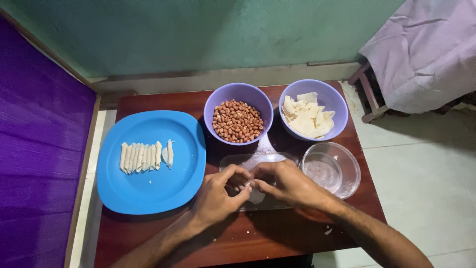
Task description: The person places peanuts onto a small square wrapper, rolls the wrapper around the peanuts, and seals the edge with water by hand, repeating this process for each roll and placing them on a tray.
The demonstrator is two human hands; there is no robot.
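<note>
Rolling looked to be the step in hand: both hands, left (215,196) and right (290,183), met over a clear tray (233,161), fingers pinched shut on a small pale wrapper (246,184). Finished ridged rolls (146,156) lay on the blue plate (148,198) at nine o'clock; peanuts (238,121) and flat wrappers (307,116) filled bowls at twelve. Sealing would need light pressure.

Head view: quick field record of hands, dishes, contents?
surface: dark wooden table
left hand: fingers pinched on a small pale piece, meeting the right
right hand: fingers pinched on the same piece
under hands: clear flat tray
blue plate: row of rolled pale wraps
left purple bowl: peanuts
right purple bowl: pale cut sheets
glass bowl: contents unclear
</note>
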